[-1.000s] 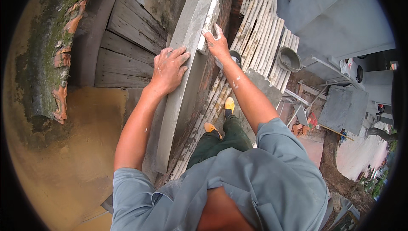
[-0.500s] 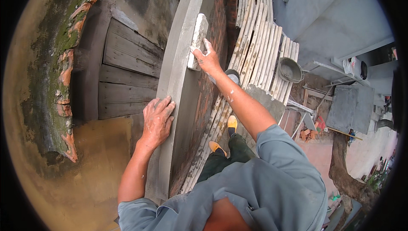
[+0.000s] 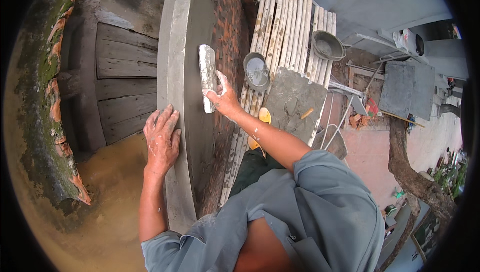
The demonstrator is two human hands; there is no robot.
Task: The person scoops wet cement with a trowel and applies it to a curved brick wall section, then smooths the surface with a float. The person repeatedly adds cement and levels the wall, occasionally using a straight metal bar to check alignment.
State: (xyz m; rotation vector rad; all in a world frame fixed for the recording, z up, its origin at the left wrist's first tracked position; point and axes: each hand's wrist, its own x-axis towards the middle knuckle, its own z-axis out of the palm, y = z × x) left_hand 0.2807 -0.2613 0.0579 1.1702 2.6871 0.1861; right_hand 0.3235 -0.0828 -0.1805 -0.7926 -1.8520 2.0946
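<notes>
My right hand (image 3: 225,99) grips a pale, plaster-caked float (image 3: 206,62), which lies against the grey plastered side face (image 3: 199,29) of the wall beside me. My left hand (image 3: 162,139) rests with fingers spread on the smooth grey top edge (image 3: 172,57) of that wall, holding nothing. Exposed red brick (image 3: 225,17) shows past the plastered band. Just right of the float, a round container of greyish water (image 3: 257,72) stands on bamboo poles. Below it, a grey board with wet mortar (image 3: 295,92) carries a tool with a wooden handle (image 3: 306,113).
I stand in yellow shoes (image 3: 265,116) on a bamboo pole platform (image 3: 290,22), with a bucket (image 3: 326,47) at its right. A wooden shutter (image 3: 125,57) and mossy tiled ledge (image 3: 55,102) are left. A tree trunk (image 3: 415,182) and metal frames (image 3: 365,92) stand lower right.
The float in my right hand has moved from the wall's upper edge down onto its side face. My left hand has shifted back along the edge. The view has turned, exposing the mortar board.
</notes>
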